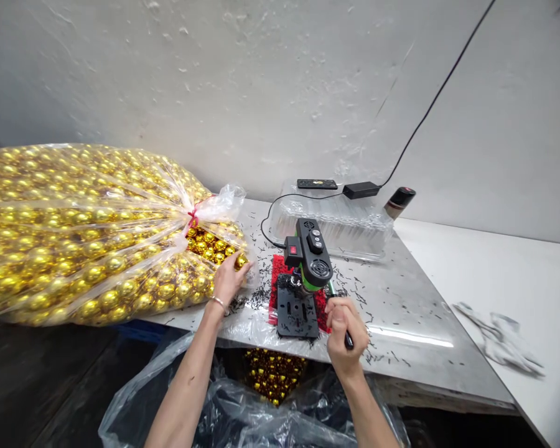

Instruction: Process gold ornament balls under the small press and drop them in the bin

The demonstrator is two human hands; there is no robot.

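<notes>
My left hand (228, 278) is at a torn opening in the side of a big clear bag (193, 218) full of shiny gold balls. Its thumb and forefinger close around one gold ball (241, 261) at the edge of that opening. My right hand (346, 333) is wrapped around the black-ended lever (349, 340) of a small black machine with a green band (313, 252). The machine's slotted black base plate (297, 311) rests on a red mat (280, 270). Whether anything sits under the machine's head is hidden.
Black scraps (261, 292) litter the metal tabletop (401, 311). Behind the machine lie a clear plastic tray (354, 233), a black power adapter (361, 190) and a dark-capped can (400, 202). Gloves (504, 336) lie right. Below the front edge hangs an open plastic bag (280, 420) holding gold balls.
</notes>
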